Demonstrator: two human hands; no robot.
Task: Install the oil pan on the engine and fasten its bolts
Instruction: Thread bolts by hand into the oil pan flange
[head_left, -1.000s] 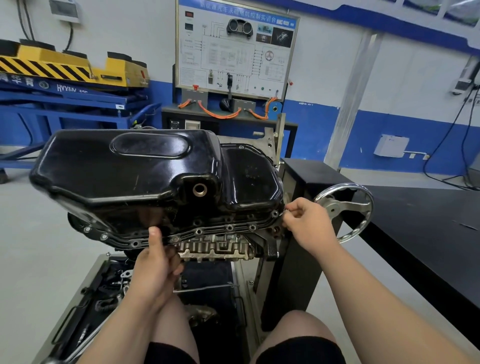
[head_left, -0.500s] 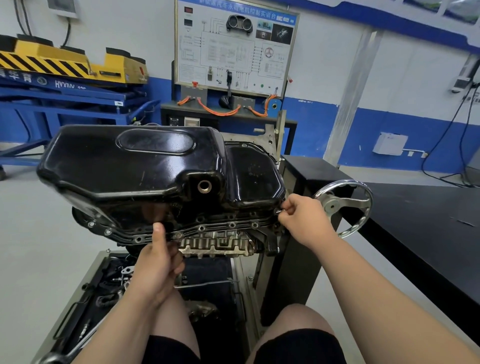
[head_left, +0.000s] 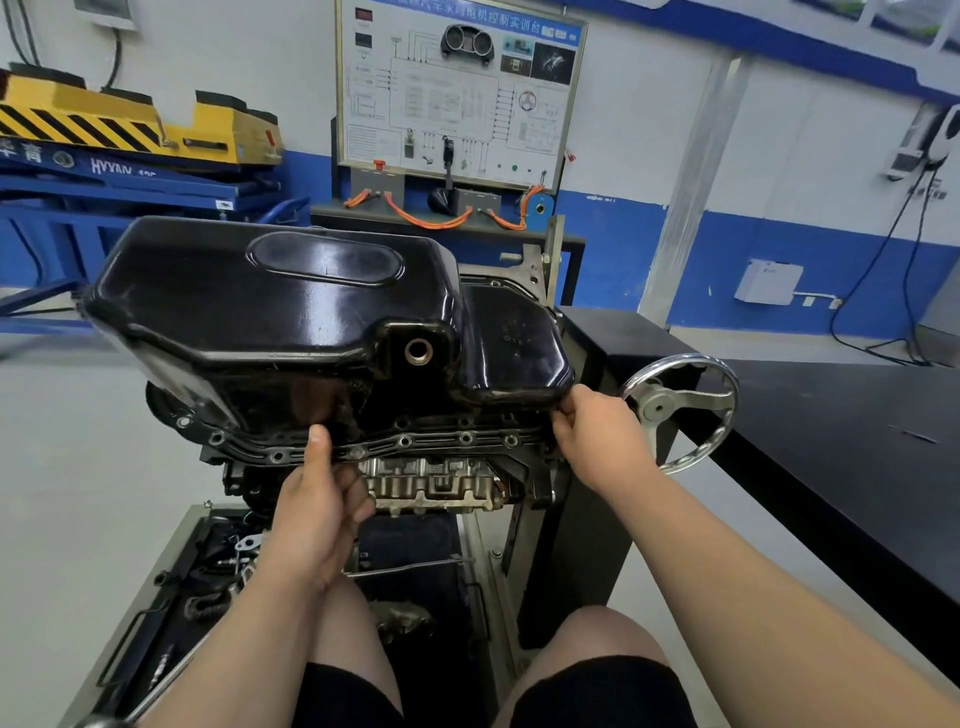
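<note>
The left hand (head_left: 317, 499) and right hand (head_left: 597, 436) have fingers clamped on the oil pan (head_left: 291, 312) flange — its near holes look boltless, so a slip could skew it on the engine (head_left: 431, 483)

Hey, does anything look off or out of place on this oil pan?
The drain hole in the oil pan stands open, with no plug. The near flange holes look empty too.

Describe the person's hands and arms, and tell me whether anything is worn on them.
The left hand and right hand are bare: no gloves, rings or watch show. The left forearm and right forearm are uncovered to the frame edge, no sleeve in view. Black shorts cover the thighs.
</note>
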